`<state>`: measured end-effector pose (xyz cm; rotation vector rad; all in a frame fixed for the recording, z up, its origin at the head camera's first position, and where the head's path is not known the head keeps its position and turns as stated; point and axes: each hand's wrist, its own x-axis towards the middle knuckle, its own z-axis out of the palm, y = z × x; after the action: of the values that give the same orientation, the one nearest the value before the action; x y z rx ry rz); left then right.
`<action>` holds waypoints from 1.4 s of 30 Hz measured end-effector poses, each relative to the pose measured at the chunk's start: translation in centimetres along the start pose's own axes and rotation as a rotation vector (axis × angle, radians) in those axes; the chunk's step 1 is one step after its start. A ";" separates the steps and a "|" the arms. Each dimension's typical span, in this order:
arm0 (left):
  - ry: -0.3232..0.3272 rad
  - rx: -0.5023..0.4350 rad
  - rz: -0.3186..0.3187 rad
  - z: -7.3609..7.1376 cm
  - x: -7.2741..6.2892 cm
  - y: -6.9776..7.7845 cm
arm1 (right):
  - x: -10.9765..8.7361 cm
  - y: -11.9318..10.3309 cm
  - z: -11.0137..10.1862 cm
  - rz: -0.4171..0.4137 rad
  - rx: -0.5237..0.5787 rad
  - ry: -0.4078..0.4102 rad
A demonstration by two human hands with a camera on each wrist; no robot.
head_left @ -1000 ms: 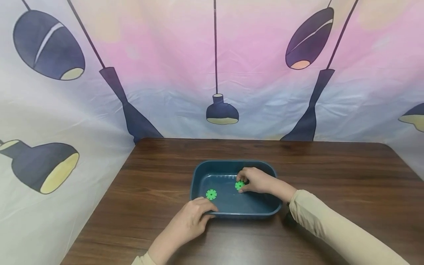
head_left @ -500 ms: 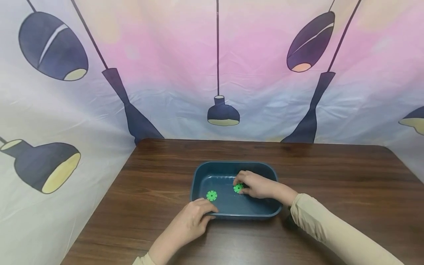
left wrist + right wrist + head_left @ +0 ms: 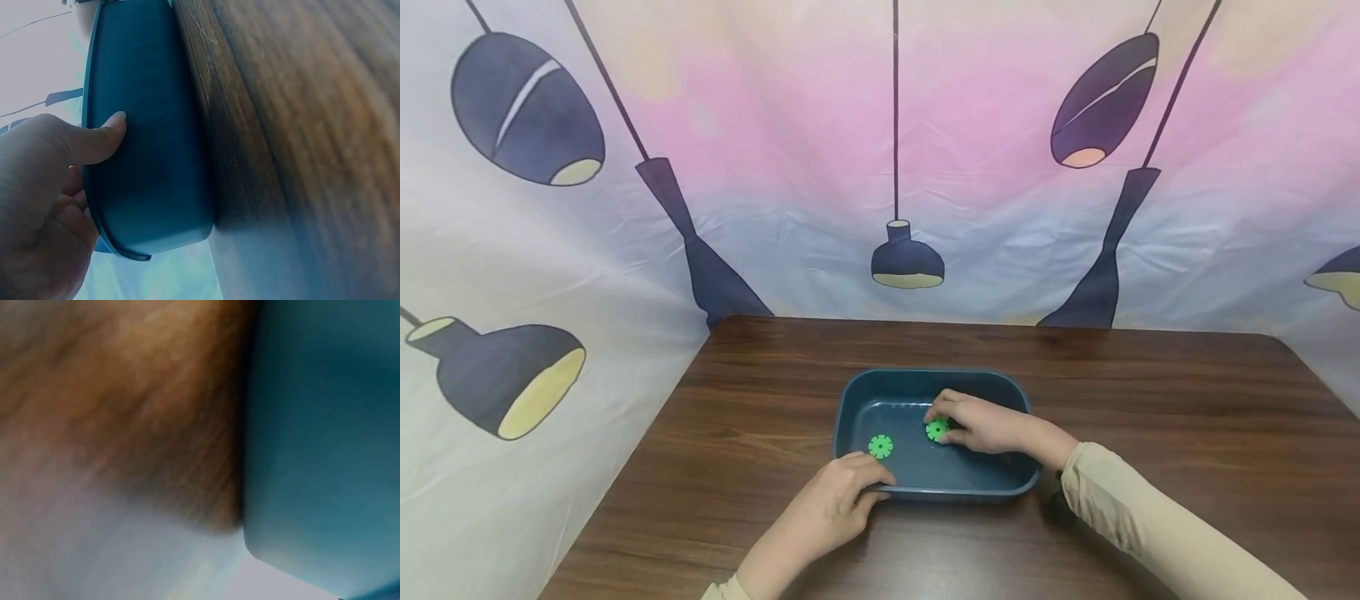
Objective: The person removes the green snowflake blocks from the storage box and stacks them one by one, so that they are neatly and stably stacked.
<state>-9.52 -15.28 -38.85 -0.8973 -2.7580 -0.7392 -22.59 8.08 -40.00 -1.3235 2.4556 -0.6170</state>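
Note:
A dark teal plastic basin sits on the table, holding two green notched discs with a small centre hole. At its front left rim, my left hand grips the edge. The left wrist view has the thumb on the outer wall and the other fingers over the rim. Inside the basin, my right hand pinches one green notched disc between thumb and fingertips. The other green disc lies on the basin floor just beyond the left fingers. Only the basin's outer wall and the table show in the right wrist view.
The brown wood-grain table extends around the basin on all sides. A cloth backdrop printed with hanging lamps stands behind the table and along its left side. Something dark sits under the right sleeve cuff.
My right hand has shifted slightly left and toward me, with the pinched disc moving along. The left hand keeps its place on the rim. The head view has tilted up a little.

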 end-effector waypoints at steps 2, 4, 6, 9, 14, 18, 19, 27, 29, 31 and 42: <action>-0.006 -0.001 -0.003 0.0 0.0 0.0 | -0.3 -0.1 -0.2 -0.018 0.014 0.007; -0.007 -0.003 -0.003 0.1 0.0 0.0 | -0.6 -0.2 -0.6 -0.038 0.024 0.025; -0.002 -0.002 -0.003 0.0 0.0 0.1 | -0.9 -0.4 -1.1 -0.062 0.032 0.052; 0.009 0.004 -0.002 0.0 0.1 0.1 | -1.8 -0.7 -1.9 -0.087 0.035 0.088; 0.025 0.008 0.010 0.1 0.1 0.2 | -3.9 -0.8 -2.9 -0.095 0.037 0.151; 0.039 0.008 0.026 0.2 0.0 0.3 | -6.0 -0.4 -3.7 -0.091 0.026 0.210; 0.041 0.009 0.028 0.3 0.0 0.2 | -6.5 -0.3 -4.0 -0.093 0.020 0.224; 0.067 0.015 0.044 0.4 0.1 0.0 | -10.4 0.8 -5.4 0.025 -0.013 0.257; 0.067 0.018 0.041 0.3 0.0 0.0 | -11.1 1.0 -5.4 0.056 -0.021 0.264; 0.060 0.017 0.039 0.2 0.0 0.1 | -11.9 1.3 -5.4 0.079 -0.036 0.277; 0.068 0.011 0.042 0.3 0.1 0.2 | -15.4 3.4 -3.4 0.093 -0.147 0.363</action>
<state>-9.53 -14.96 -39.01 -0.9080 -2.6736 -0.7332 -18.22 23.51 -37.98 -1.2298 2.8846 -0.7200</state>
